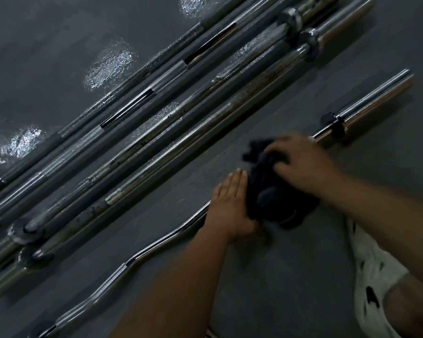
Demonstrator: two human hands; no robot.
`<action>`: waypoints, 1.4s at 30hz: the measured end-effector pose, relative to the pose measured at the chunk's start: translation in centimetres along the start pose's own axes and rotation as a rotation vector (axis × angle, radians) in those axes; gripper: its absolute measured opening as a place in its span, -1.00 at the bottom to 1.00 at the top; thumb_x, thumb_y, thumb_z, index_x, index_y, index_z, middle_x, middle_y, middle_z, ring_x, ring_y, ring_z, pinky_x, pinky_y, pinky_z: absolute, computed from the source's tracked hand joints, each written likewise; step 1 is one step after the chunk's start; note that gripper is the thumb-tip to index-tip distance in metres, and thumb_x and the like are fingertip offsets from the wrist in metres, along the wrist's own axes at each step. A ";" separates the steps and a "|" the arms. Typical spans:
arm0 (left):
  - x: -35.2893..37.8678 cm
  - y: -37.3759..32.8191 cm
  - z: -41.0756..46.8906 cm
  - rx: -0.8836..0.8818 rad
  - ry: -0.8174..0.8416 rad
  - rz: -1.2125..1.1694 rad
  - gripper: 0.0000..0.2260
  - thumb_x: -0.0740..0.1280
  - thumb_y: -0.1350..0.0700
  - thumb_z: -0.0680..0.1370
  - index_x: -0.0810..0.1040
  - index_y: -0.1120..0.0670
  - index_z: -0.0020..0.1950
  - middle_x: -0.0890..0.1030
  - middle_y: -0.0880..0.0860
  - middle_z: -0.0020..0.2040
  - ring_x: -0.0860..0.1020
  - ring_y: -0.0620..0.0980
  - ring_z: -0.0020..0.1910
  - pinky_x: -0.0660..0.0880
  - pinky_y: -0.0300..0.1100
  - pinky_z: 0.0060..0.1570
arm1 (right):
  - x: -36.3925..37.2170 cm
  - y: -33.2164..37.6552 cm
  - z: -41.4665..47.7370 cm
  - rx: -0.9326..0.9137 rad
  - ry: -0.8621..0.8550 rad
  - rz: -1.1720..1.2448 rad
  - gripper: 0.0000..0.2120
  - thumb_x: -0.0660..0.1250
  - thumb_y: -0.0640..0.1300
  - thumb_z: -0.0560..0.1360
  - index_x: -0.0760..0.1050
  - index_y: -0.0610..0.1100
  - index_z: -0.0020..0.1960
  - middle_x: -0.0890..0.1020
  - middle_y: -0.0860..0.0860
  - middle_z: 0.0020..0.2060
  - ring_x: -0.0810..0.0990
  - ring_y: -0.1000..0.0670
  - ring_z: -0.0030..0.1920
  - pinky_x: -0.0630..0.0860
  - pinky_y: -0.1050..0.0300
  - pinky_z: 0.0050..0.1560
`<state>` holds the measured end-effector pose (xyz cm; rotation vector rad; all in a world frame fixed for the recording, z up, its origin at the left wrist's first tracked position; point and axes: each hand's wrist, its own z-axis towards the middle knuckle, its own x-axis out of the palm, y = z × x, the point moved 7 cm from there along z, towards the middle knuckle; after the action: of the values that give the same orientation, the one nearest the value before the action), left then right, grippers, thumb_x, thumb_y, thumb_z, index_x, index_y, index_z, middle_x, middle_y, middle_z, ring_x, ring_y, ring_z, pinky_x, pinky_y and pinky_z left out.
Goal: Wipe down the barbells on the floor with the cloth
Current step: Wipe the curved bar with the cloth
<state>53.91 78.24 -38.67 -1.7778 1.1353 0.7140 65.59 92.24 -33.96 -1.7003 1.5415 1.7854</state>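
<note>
Several straight bars [205,124]: laid side by side, diagonally, on the grey floor [291,276]; kept apart from the one being wiped.
Curl bar [110,280]: set nearest the person, its middle covered; judged heavy, stiff, slick in its chrome and apt to roll, so best steadied from above rather than lifted.
Cloth [266,201]: dark, soft, bunched over the curl bar's shaft; judged light and easily wrapped round the shaft.
Right hand [303,162]: fingers curled, the cloth gripped and pressed down, towards the collar [332,124].
Left hand [230,206]: laid flat, fingers straight and together, nothing held; the cloth's edge is touched.
</note>
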 end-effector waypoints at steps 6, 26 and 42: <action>0.1 0.0 -0.1 0.004 -0.022 -0.005 0.00 0.39 -0.15 0.39 -0.17 0.10 0.61 -0.17 0.07 0.61 -0.17 0.02 0.58 -0.21 -0.08 0.50 | 3.5 0.1 -4.2 0.168 -0.173 -0.042 -0.52 0.35 -0.23 0.33 0.59 -0.03 0.25 0.40 -0.17 0.41 0.32 -0.27 0.41 0.38 -0.15 0.39; -0.1 0.3 0.1 0.012 0.003 -0.035 0.00 0.41 -0.14 0.40 -0.18 0.07 0.61 -0.13 0.07 0.62 -0.13 0.03 0.58 -0.15 -0.06 0.53 | 3.5 0.6 -2.2 0.038 0.047 -0.130 -0.38 0.41 -0.04 0.41 0.38 0.10 0.46 0.34 -0.06 0.44 0.22 -0.14 0.47 0.46 -0.17 0.26; 1.7 10.7 -10.9 -0.313 -0.226 0.057 -0.14 0.44 0.01 0.35 0.18 0.27 0.55 0.24 0.26 0.52 0.30 0.21 0.48 0.25 0.08 0.45 | 14.5 15.7 -5.9 -0.171 0.195 0.041 -0.42 0.32 -0.15 0.44 0.39 0.10 0.45 0.29 0.00 0.51 0.20 -0.09 0.51 0.45 -0.09 0.33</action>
<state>44.96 65.77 -39.21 -1.8675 0.9637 1.1471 52.87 74.32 -36.69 -1.9895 1.5469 1.8672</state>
